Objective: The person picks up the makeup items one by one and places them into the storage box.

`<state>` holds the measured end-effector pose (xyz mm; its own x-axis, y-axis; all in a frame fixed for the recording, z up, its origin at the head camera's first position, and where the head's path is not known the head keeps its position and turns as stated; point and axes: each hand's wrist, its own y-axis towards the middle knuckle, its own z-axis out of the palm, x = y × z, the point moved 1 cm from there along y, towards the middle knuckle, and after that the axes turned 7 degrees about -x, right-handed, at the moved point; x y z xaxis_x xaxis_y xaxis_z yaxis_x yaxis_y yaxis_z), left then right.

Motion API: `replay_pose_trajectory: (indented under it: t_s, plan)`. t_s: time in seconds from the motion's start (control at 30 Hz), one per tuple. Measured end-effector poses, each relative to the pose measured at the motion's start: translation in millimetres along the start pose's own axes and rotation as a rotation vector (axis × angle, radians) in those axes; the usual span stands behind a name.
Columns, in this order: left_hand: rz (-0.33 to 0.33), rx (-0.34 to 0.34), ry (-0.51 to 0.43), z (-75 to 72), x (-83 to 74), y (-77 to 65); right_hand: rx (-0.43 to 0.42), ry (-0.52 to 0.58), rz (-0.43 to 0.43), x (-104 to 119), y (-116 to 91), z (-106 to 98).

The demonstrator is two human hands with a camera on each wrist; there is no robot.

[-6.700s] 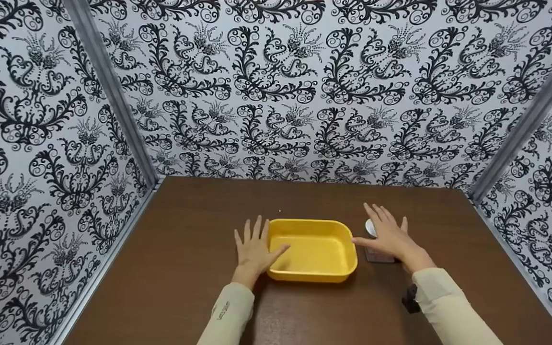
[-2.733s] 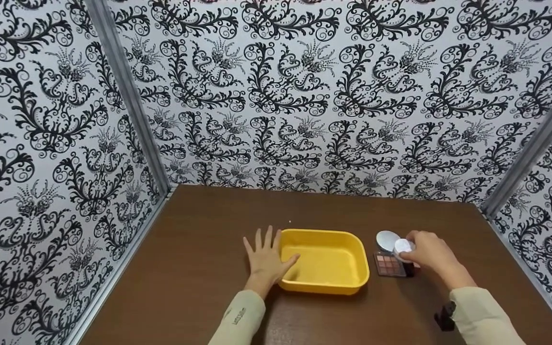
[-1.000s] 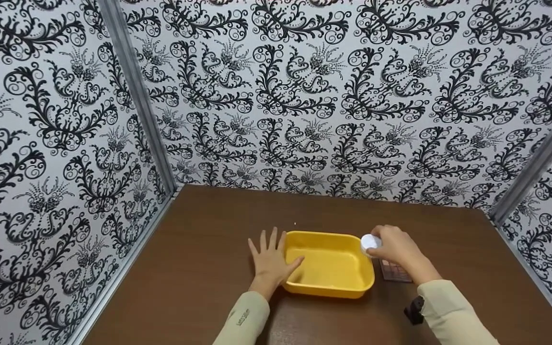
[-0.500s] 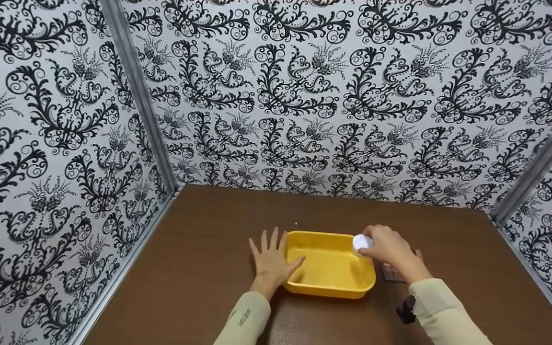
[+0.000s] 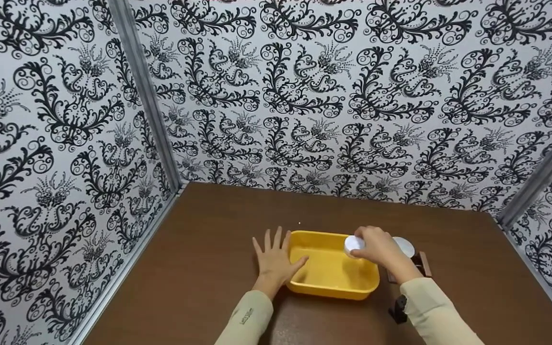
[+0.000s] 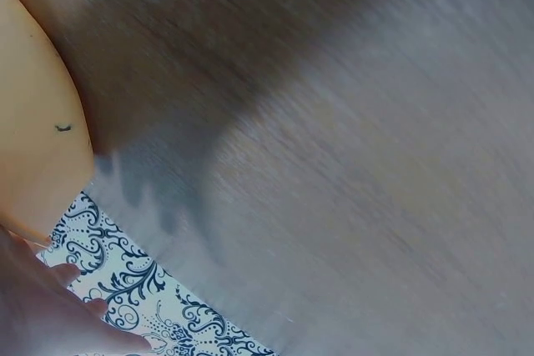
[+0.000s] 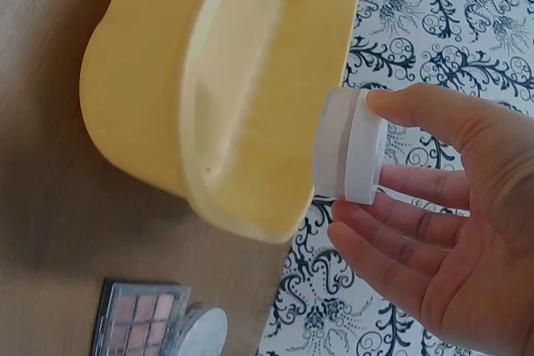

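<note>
My right hand [image 5: 379, 247] pinches a small white round jar [image 5: 354, 246] between thumb and fingers, above the far right part of a yellow plastic tub [image 5: 331, 290]. In the right wrist view the jar [image 7: 349, 147] is tilted on its side, its lid on, with the thumb along the lid's edge. My left hand [image 5: 274, 263] lies against the tub's left rim, fingers spread straight and thumb reaching over the inside. The left wrist view catches part of the left hand [image 6: 50, 310] and its shadow on the table. No item shows inside the tub.
Right of the tub lie an eyeshadow palette [image 7: 138, 318], a round silvery-white compact [image 5: 404, 247] and a small brownish item [image 5: 424, 264], partly hidden by my right arm. The brown table [image 5: 199, 258] ends at patterned walls [image 5: 304, 96] behind and on both sides.
My right hand was spread over the makeup items, then took the white jar from beside the palette and carried it left over the tub. The left hand stays at the tub's rim.
</note>
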<state>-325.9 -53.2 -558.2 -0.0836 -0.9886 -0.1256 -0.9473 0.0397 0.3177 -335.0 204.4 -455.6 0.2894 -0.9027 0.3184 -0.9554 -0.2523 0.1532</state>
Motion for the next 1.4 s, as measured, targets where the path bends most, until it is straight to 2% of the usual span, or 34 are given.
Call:
replay_pose_trajectory:
  t_s: [0.23, 0.63, 0.9, 0.97, 1.13, 1.23, 1.4]
  plan:
    - [0.001, 0.013, -0.002, -6.6, -3.3, 5.2, -0.003, 0.007, -0.009, 10.5, 10.7, 9.7]
    - [-0.007, 0.003, 0.009, -2.7, -7.0, 11.7, -0.011, 0.039, -0.053, 32.1, 26.1, 27.8]
    - [-0.017, 0.025, 0.03, -6.7, -2.9, 8.6, -0.055, 0.107, -0.12, 53.4, 34.1, 62.1]
    - [-0.02, 0.012, 0.023, -6.1, -1.3, 7.7, -0.069, 0.113, -0.139, 58.0, 36.8, 71.1]
    - [-0.021, -0.009, 0.013, -3.3, -0.7, 5.0, -0.073, 0.159, -0.128, 64.5, 40.6, 89.6]
    - [-0.025, 0.007, 0.022, -0.6, -1.1, 1.7, -0.067, 0.19, -0.127, 65.7, 41.4, 98.6]
    - [-0.033, -0.006, 0.012, 1.3, -1.7, 0.4, -0.082, 0.215, -0.143, 68.4, 43.7, 107.6]
